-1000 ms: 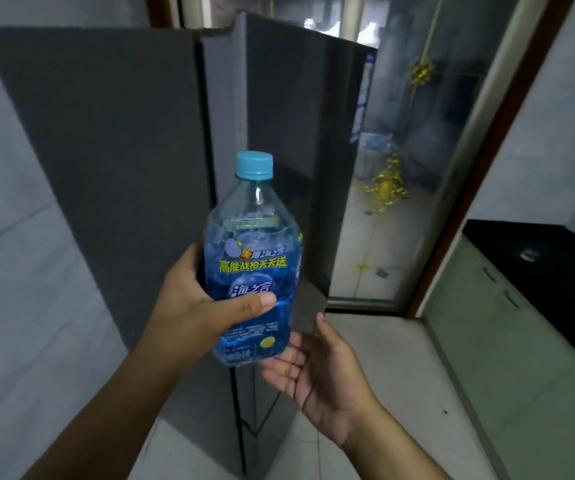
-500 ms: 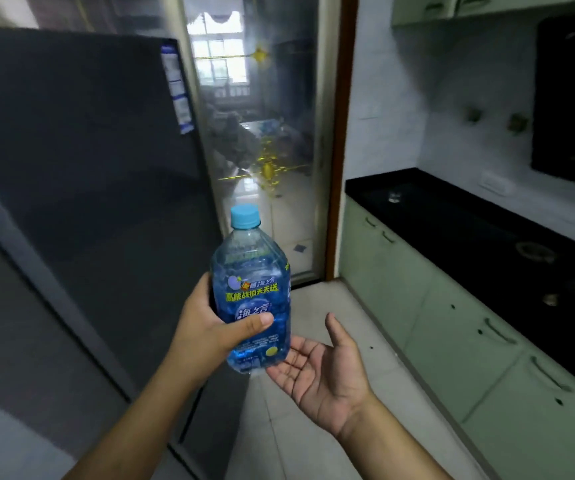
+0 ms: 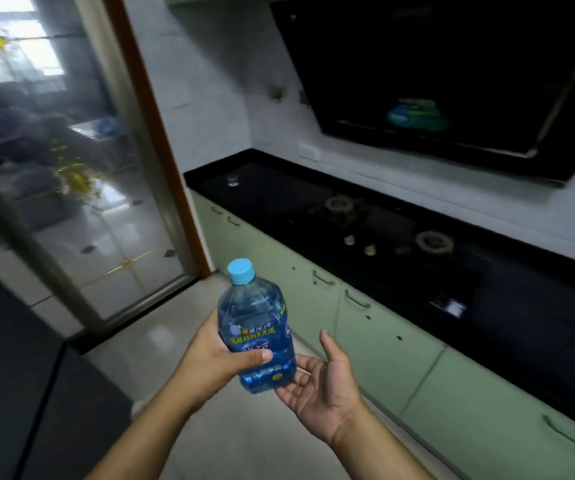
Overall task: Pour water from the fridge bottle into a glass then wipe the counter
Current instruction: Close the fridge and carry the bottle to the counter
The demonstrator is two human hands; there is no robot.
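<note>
Left hand point(image 3: 216, 362) partly hides bottle point(image 3: 258, 317); glass point(image 3: 233, 180) blurred.

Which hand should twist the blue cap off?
Probably the right hand: it is open and grips nothing, down by the bottle's base. The left hand is busy gripping the bottle, and the cap is on.

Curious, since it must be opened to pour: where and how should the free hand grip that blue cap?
Probably pinch the blue cap round its side wall, coming from above with the right hand: the bottle stands nearly upright in the left hand, cap uppermost and clear.
</note>
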